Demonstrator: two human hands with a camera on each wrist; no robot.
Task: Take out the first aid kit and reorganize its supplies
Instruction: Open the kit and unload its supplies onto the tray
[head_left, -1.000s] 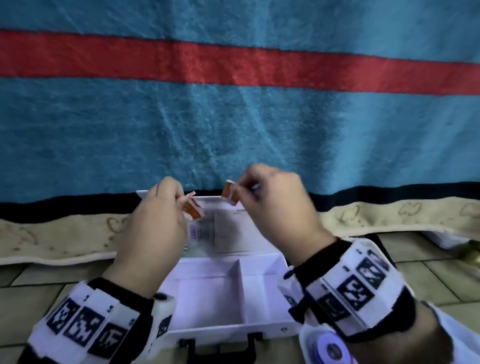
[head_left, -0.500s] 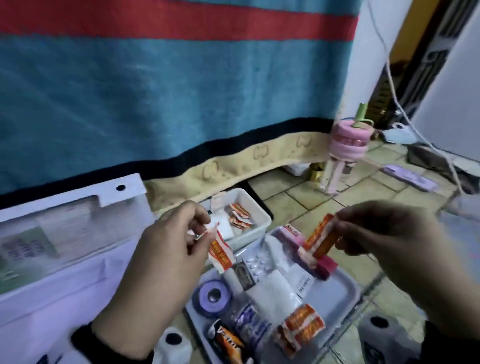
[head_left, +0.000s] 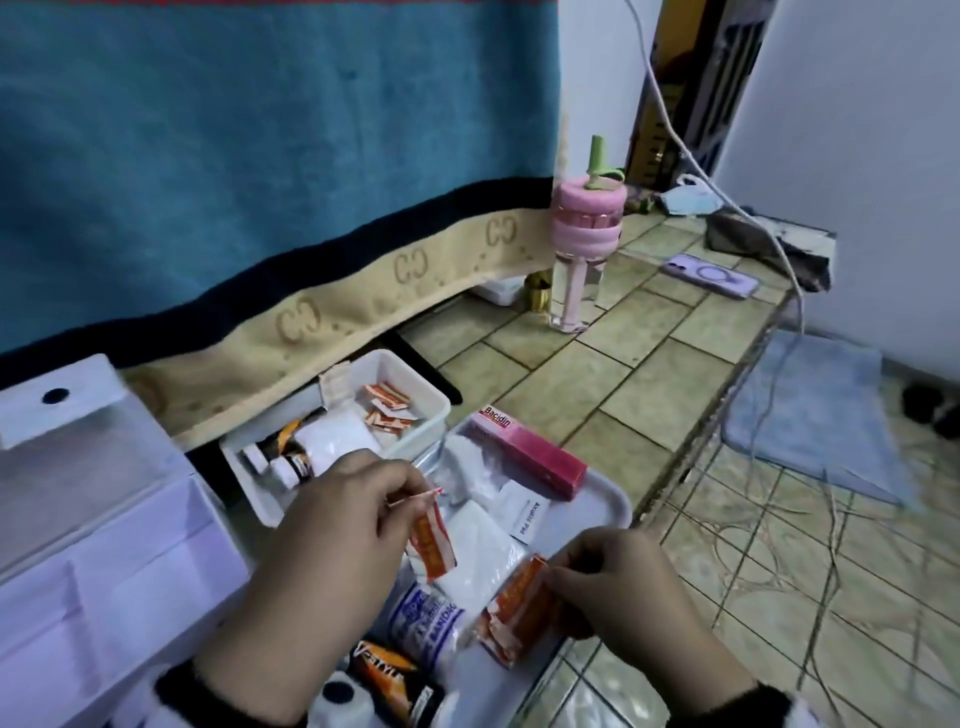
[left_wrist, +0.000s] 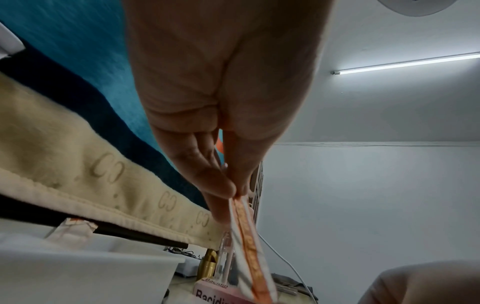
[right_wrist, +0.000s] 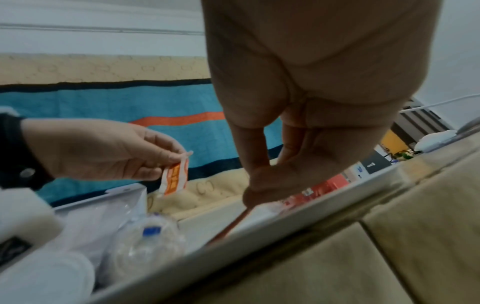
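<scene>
The open white first aid kit (head_left: 104, 545) stands at the left, its compartments bare. To its right a grey tray (head_left: 608, 499) holds mixed supplies. My left hand (head_left: 405, 493) pinches an orange-and-white sachet (head_left: 431, 540) by its top edge, and it hangs above the tray. The left wrist view shows the same pinch of my left hand (left_wrist: 236, 193) on the sachet (left_wrist: 249, 246). My right hand (head_left: 556, 577) pinches a second orange sachet strip (head_left: 514, 608) low over the tray's front edge. A white bin (head_left: 431, 410) behind holds more orange sachets and small bottles.
On the tray lie a pink Bacidin box (head_left: 530, 452), an alcohol pad (head_left: 527, 512), gauze and a bandage roll (head_left: 426, 623). A pink bottle (head_left: 584, 249), a phone (head_left: 711, 275) and a cable sit further along the tiled ledge. The ledge drops to the floor at the right.
The view has swung right from the open kit to the tray. Both hands came down over the tray, each still pinching its sachet; the right hand dropped lowest.
</scene>
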